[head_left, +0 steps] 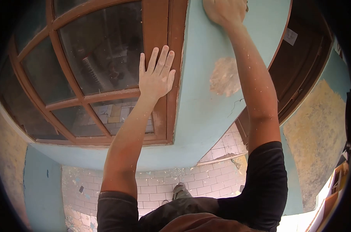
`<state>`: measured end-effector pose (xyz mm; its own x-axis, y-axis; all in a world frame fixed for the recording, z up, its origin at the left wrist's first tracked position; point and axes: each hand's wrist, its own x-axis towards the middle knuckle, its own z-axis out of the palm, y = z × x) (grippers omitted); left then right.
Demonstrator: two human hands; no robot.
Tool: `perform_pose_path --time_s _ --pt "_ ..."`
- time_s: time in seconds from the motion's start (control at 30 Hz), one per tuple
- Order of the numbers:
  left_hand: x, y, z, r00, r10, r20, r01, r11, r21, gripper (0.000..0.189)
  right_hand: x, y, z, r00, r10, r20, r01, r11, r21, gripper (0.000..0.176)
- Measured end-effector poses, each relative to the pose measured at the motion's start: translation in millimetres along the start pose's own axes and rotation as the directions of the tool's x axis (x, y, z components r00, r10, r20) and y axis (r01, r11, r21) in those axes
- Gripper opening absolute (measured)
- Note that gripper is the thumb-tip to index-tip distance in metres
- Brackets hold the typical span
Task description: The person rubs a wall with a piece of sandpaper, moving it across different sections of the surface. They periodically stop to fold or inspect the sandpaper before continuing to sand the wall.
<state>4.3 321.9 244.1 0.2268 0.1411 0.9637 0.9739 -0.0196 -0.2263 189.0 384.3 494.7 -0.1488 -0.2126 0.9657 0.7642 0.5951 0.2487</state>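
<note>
Facing a teal-painted wall (198,116), just right of a brown wooden window frame (156,23). Pressing the left hand (157,75) flat against the window frame's right upright, with fingers spread apart, gripping nothing. Reaching the right hand (223,11) high up the wall, right of the window frame, with fingers curled together; cannot tell whether clamping on anything. Standing on white floor tiles (160,185) below the window frame, one shoe (180,190) showing.

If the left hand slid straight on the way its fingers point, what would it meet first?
Probably nothing: the left hand points up the brown window frame, which looks free to the picture's top.
</note>
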Motion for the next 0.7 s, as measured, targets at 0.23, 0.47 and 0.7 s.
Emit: perform_pose_path --time_s 0.23,0.47,0.7 --pt "1 -5 0 1.0 0.024 -0.002 -0.024 1.0 0.011 0.064 -167 -58 -12 0.998 0.052 -0.04 -0.051 0.998 0.044 0.048" --pt "0 -1 0 1.0 0.012 0.001 -0.012 0.999 0.053 0.065 -186 -14 -36 0.981 -0.168 0.097 0.158 0.982 0.1 0.045" --pt "-5 -4 1 0.999 0.034 0.0 -0.034 0.997 0.066 0.063 -58 -6 -8 0.985 0.169 -0.037 -0.169 0.986 0.014 0.054"
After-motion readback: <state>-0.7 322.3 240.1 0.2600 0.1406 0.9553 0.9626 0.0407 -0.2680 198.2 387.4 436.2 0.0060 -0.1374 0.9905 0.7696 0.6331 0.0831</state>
